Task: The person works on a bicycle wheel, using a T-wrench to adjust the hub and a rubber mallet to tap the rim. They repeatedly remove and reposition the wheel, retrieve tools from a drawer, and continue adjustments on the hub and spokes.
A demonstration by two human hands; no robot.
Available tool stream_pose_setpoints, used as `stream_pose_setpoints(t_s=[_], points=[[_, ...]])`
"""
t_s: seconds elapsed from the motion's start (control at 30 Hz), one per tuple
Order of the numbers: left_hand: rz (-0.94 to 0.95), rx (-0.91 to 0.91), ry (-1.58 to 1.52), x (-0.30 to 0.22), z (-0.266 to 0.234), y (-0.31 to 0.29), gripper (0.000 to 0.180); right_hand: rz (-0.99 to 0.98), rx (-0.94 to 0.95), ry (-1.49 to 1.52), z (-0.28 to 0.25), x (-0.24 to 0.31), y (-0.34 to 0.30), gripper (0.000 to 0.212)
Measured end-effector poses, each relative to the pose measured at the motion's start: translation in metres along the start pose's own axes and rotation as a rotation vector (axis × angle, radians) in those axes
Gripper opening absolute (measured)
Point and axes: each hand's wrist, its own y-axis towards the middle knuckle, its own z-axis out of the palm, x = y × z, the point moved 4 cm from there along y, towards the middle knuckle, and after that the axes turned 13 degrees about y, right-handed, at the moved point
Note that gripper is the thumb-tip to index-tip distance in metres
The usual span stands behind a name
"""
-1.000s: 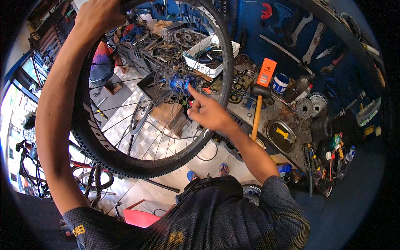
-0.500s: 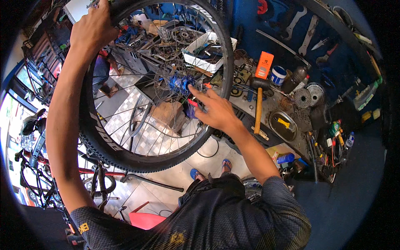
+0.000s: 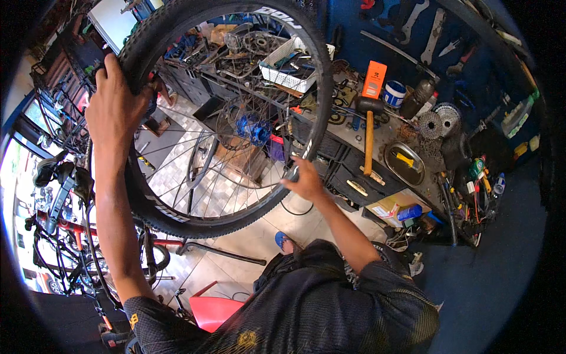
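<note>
A large bicycle wheel with a knobby black tyre, thin spokes and a blue hub is held up in front of me. My left hand grips the tyre at its upper left, fingers wrapped over the tread. At the wheel's lower right is my right hand, thumb and fingers apart, in front of the rim and tyre. Whether its fingertips touch the tyre I cannot tell. A brake disc sits beside the hub, seen through the spokes.
On the right, a workbench bears a wooden-handled mallet, a metal tray, sprocket cassettes and a white basket of tools. Bicycles stand at left. Behind them, a red chair and another person's hand show.
My right hand has moved from pointing by the hub down to the wheel's lower right edge. My left hand has come lower with the tyre, and the wheel has turned and shifted slightly.
</note>
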Motion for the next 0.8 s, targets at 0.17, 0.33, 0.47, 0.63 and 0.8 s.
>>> stream_pose_setpoints(t_s=[0.17,0.33,0.47,0.63,0.8], points=[[-0.071,0.073,0.049,0.009,-0.003,-0.037,0.068,0.059,0.008,0.119,0.054,-0.01,0.004,0.072],[-0.193,0.232,0.003,0.049,0.038,-0.092,0.079,0.093,0.104,-0.065,0.037,0.0,-0.042,0.048],[-0.324,0.566,-0.004,0.086,0.108,-0.159,0.085,0.13,0.286,-0.093,0.028,0.01,-0.117,0.049],[-0.248,0.765,-0.034,0.088,0.2,-0.251,0.102,0.283,0.493,-0.19,0.037,0.002,-0.194,0.057],[-0.122,0.923,-0.146,0.046,0.292,-0.317,0.091,0.441,0.524,-0.28,0.047,-0.026,-0.242,0.072]])
